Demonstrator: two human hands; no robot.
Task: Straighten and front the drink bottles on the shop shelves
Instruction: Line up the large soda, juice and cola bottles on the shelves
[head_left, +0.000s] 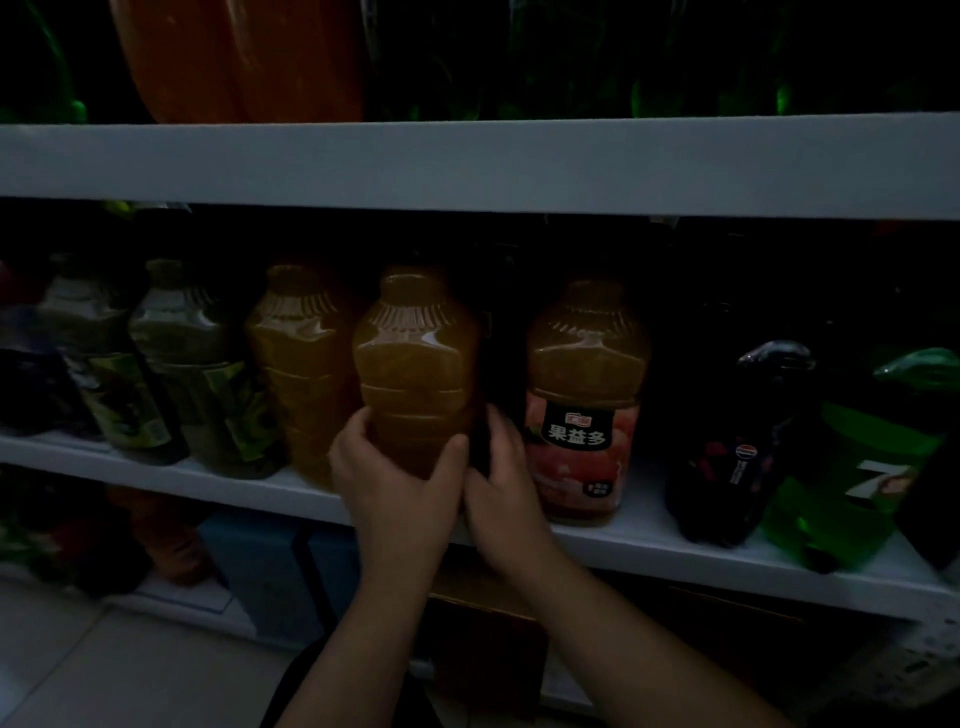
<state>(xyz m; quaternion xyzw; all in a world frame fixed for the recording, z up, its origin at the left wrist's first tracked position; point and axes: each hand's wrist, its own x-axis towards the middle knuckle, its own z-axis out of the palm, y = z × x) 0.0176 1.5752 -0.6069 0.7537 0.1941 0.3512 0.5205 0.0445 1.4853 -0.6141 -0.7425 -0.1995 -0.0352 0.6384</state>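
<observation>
While gripping juice bottle (415, 364) low in left hand (395, 467) at shelf (675, 564) front edge, with right hand (501, 483) alongside, hold too dark to tell, could tip it off the lip or knock labelled bottle (587, 405) just beside if twisted fast.

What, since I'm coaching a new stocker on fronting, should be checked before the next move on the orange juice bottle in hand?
1. Left hand grips the orange juice bottle: ok.
2. That bottle stands upright: ok.
3. Its label faces front: not ok, only a bare ribbed side shows.
4. Right hand has a hold: cannot tell, its fingers reach into the dark gap beside the bottle.
5. Bottle base sits on the shelf: cannot tell, the hands hide it.
6. Neighbouring labelled juice bottle upright, label forward: ok.
</observation>
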